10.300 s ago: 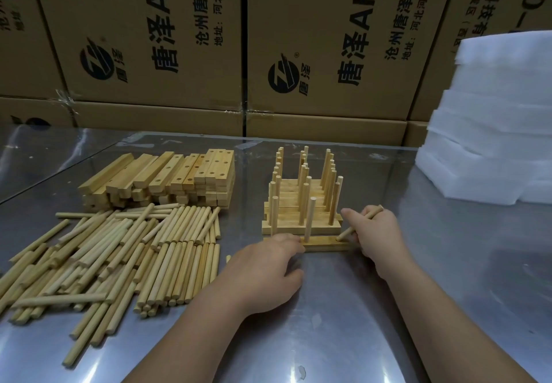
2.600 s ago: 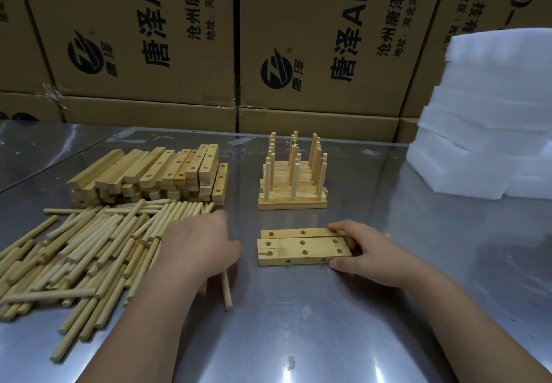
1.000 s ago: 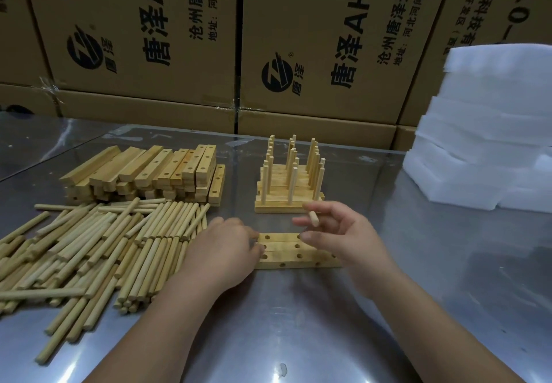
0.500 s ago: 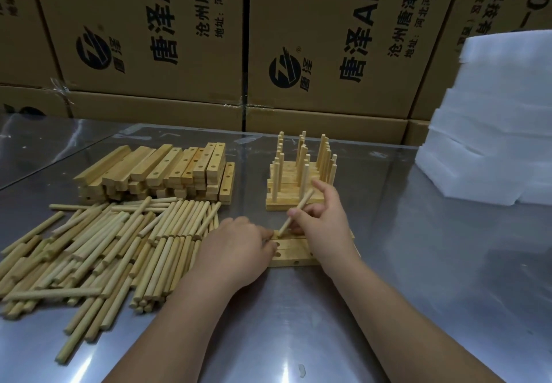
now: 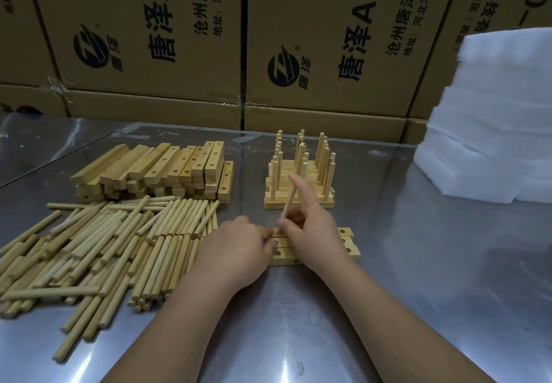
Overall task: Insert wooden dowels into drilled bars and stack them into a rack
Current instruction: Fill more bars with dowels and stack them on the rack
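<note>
Figure: a dowel being set into a bar. The dowel (image 5: 288,206) leans up and to the right, its lower end at a hole near the left end of the drilled bars (image 5: 348,246), which lie flat and side by side on the steel table (image 5: 433,263), close in front of the person. The right hand (image 5: 312,229) pinches the dowel's lower part between thumb and curled fingers, with the index finger stretched along the shaft. The left hand (image 5: 236,251) lies knuckles up, its bent fingertips on the left end of the bars; whether it grasps them or only presses on them cannot be told. Just beyond the hands stands the rack (image 5: 298,197), made of bars stacked in layers with upright dowels rising from them. To the left lie a loose pile of dowels (image 5: 104,248) and, behind it, a stack of bars (image 5: 155,170). Printed cardboard boxes (image 5: 328,39) line the far edge of the table, and white foam sheets (image 5: 493,129) are piled at the right.
</note>
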